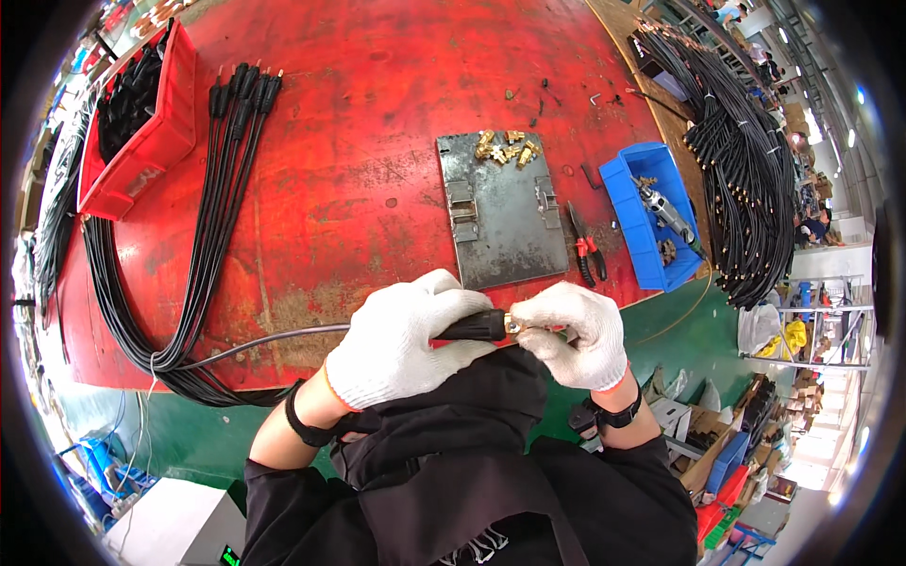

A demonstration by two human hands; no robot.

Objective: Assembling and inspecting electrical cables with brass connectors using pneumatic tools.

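My left hand (401, 335), in a white knit glove, is closed around a black cable connector sleeve (477, 326) near the table's front edge. A dark cable (274, 337) runs from it to the left. My right hand (576, 335), gloved the same way, pinches the brass fitting (514, 324) at the sleeve's right end; its fingertips hide part of the fitting. Just beyond my hands lies a dark metal plate (510, 245) with two raised metal brackets. Several loose brass fittings (510, 149) rest on its far end. Red-handled pliers (587, 250) lie beside the plate.
A bundle of black cables (203, 245) curves along the table's left side, next to a red bin (175, 123) of black parts. On the right stands a blue bin (632, 203) with a power tool (668, 215) in it. More black cables (750, 179) hang beyond the table's right edge.
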